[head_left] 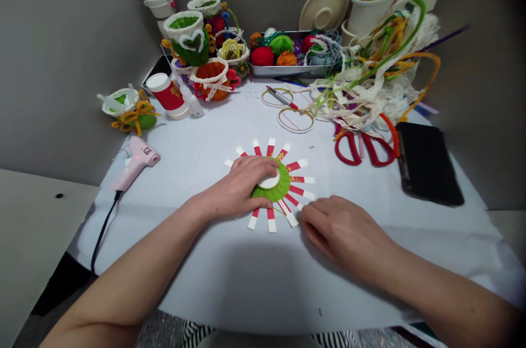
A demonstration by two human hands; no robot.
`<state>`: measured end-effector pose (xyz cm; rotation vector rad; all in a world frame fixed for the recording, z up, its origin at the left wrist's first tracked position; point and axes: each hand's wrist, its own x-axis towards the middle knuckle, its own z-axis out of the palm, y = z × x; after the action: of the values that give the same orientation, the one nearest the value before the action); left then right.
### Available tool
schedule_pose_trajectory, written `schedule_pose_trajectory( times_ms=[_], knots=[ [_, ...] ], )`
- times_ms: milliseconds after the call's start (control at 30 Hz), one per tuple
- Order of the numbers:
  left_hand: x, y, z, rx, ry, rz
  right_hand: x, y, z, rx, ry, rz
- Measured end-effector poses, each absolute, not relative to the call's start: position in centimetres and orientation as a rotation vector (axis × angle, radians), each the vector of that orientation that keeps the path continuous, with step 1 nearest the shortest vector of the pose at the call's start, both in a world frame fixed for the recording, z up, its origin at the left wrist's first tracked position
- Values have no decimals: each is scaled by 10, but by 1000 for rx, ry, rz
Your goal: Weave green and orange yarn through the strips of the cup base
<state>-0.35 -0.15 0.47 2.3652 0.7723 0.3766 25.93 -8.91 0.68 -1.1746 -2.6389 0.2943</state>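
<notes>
A cut paper cup (282, 188) lies spread like a sun on the white table, its red and white strips fanning outward. Green yarn is woven in a ring around its round white base. My left hand (250, 178) rests on the ring's left side, fingers over the base and thumb at the lower edge, pressing it down. Just right of the lower-right strips, my right hand (335, 224) is closed, fingertips curled by a strip end. A thin green strand shows near the lower strips; what the right fingers hold is hidden.
Pink glue gun (137, 164) with a black cord lies left. Red-handled scissors (364, 150) and a black phone (429, 164) lie right. Decorated cups (189, 41), a yarn tray (291, 70) and a lace pile (353, 98) stand behind, with a pen (281, 97) and rings (295, 120).
</notes>
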Motion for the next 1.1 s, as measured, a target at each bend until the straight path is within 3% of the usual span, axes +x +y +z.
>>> schedule_pose_trajectory(
  times_ms=[400, 567, 867, 1100],
  knots=[
    [-4, -2, 3, 2348, 798, 376, 262, -57, -13, -1498, -2177, 420],
    [-3, -3, 5, 2375, 782, 386, 267, -44, -10, -1460, -1917, 831],
    [-2, -4, 4, 2392, 810, 395, 296, -14, -1, -1145, -781, 1480],
    [0, -5, 5, 2379, 835, 361, 312, 5, 1, -932, -588, 1377]
  ],
)
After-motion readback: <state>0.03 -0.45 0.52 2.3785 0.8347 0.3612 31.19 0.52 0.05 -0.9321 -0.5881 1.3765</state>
